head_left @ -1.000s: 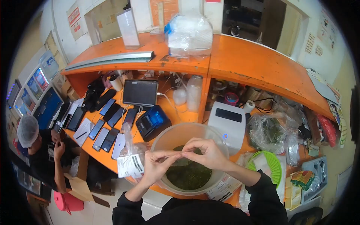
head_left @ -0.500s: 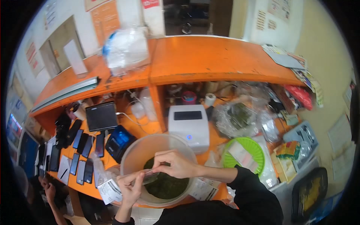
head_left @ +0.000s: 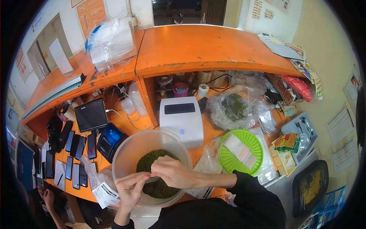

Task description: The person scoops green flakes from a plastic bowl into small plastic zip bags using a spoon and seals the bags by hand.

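My left hand (head_left: pixel 131 187) and my right hand (head_left: pixel 173 173) meet above a large translucent tub (head_left: pixel 124 152) holding chopped green leaves (head_left: pixel 158 154). The fingers of both hands are pinched together, fingertips touching. Something small and clear seems to be between them, but it is too small to name. Beside my left hand lies a plastic bag (head_left: pixel 103 175) with a printed white label (head_left: pixel 105 194). A white printer (head_left: pixel 182 124) stands just behind the tub.
Several phones (head_left: pixel 76 175), a tablet (head_left: pixel 91 115) and a blue-black device (head_left: pixel 111 142) are on the left. A green lid (head_left: pixel 249 168), a bag of leaves (head_left: pixel 234 107) and a grey tray (head_left: pixel 305 147) are on the right. A co-worker's hand (head_left: pixel 47 198) shows at lower left.
The view has turned to the right, so the counter items appear further left. My hands stay pinched together over the tub. The co-worker is now mostly out of view.
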`<state>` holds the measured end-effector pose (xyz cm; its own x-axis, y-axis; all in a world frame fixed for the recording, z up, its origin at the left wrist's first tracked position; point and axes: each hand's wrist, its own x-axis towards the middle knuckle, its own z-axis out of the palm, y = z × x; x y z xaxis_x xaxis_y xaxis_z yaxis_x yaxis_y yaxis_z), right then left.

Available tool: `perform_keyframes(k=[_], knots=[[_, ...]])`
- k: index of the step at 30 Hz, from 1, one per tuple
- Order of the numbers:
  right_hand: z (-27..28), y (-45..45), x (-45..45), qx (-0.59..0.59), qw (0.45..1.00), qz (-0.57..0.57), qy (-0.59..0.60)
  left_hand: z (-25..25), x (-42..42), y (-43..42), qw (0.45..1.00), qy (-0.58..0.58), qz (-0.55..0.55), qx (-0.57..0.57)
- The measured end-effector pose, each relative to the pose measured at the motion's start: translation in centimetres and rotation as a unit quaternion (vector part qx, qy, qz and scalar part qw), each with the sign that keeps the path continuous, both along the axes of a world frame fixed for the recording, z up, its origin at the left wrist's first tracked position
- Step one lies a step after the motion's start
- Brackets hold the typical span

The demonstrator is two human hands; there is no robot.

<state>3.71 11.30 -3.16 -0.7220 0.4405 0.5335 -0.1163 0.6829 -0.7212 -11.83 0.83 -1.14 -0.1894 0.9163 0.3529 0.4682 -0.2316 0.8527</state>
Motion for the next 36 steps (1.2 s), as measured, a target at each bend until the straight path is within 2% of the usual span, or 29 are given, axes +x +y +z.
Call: perform_keyframes(k=[2, 3, 5, 6, 7, 8, 9, 10, 12, 14, 16, 17, 20, 22, 25, 27, 29, 31, 32, 33, 35, 36], knots=[[-0.2, 0.2, 0.7, 0.078, 0.997, -0.014, -0.009, 0.6, 0.4, 0.0, 0.999, 0.012, -0.02, -0.031], [0.2, 0.5, 1.4, 0.098, 0.994, -0.058, 0.005, 0.8, 0.5, 0.0, 0.998, 0.018, -0.03, -0.046], [1.6, 2.2, 3.7, 0.138, 0.98, -0.143, 0.031, 0.6, 0.2, 0.0, 0.999, 0.036, -0.009, -0.005], [1.9, 3.5, 5.8, 0.094, 0.977, -0.188, 0.035, 0.5, 0.1, 0.1, 0.999, 0.044, 0.003, 0.016], [2.7, 4.8, 7.3, 0.057, 0.95, -0.293, 0.093, 0.6, 0.2, 0.1, 0.998, 0.023, 0.052, 0.031], [3.1, 6.5, 9.6, -0.007, 0.925, -0.367, 0.098, 0.4, -0.3, -0.1, 0.997, 0.059, 0.055, 0.017], [3.6, 8.3, 11.5, 0.027, 0.884, -0.45, 0.122, 0.3, -1.4, -0.3, 0.994, 0.095, 0.057, 0.005], [3.1, 10.4, 14.2, -0.026, 0.862, -0.496, 0.097, 0.2, -2.0, -0.5, 0.989, 0.131, 0.06, -0.008], [0.3, 15.6, 19.0, 0.016, 0.836, -0.545, 0.067, 0.1, -2.3, -0.9, 0.983, 0.152, 0.083, -0.066], [-6.4, 22.6, 25.4, -0.056, 0.847, -0.528, -0.027, -1.3, -3.4, -1.5, 0.978, 0.164, 0.07, -0.107], [-12.5, 26.7, 28.5, -0.035, 0.798, -0.585, -0.141, -1.0, -3.1, -1.2, 0.97, 0.172, 0.065, -0.16], [-13.7, 26.9, 28.3, -0.008, 0.778, -0.589, -0.22, -0.7, -2.8, -1.0, 0.965, 0.176, 0.063, -0.184], [-18.4, 27.9, 24.1, 0.01, 0.706, -0.583, -0.402, 0.0, -2.1, -0.4, 0.975, 0.191, 0.025, -0.108], [-17.5, 27.3, 20.3, 0.043, 0.761, -0.429, -0.486, -0.4, -2.3, -0.5, 0.972, 0.211, 0.023, -0.097], [-18.7, 28.7, 20.1, 0.079, 0.84, -0.311, -0.438, 0.0, -2.0, -0.7, 0.973, 0.22, 0.012, -0.072], [-18.5, 30.5, 21.8, 0.077, 0.799, -0.415, -0.428, 0.5, -2.0, -1.0, 0.973, 0.221, 0.01, -0.062], [-16.8, 29.7, 24.0, 0.138, 0.735, -0.542, -0.383, 0.7, -2.2, -1.7, 0.972, 0.225, 0.008, -0.066], [-12.3, 27.4, 24.9, 0.041, 0.686, -0.612, -0.392, 0.2, -3.4, -2.5, 0.956, 0.283, 0.002, -0.076], [-11.1, 27.6, 27.1, 0.07, 0.704, -0.57, -0.418, 0.0, -3.7, -2.7, 0.947, 0.31, -0.005, -0.081], [-10.0, 27.4, 29.0, 0.098, 0.72, -0.526, -0.443, 0.6, -3.4, -2.7, 0.949, 0.285, -0.003, -0.133], [-6.7, 24.3, 29.8, -0.06, 0.784, -0.514, -0.342, 0.1, -2.8, -2.3, 0.926, 0.359, 0.018, -0.115], [-6.0, 22.2, 29.9, -0.045, 0.806, -0.508, -0.3, -0.1, -2.4, -1.9, 0.913, 0.395, 0.028, -0.102]])
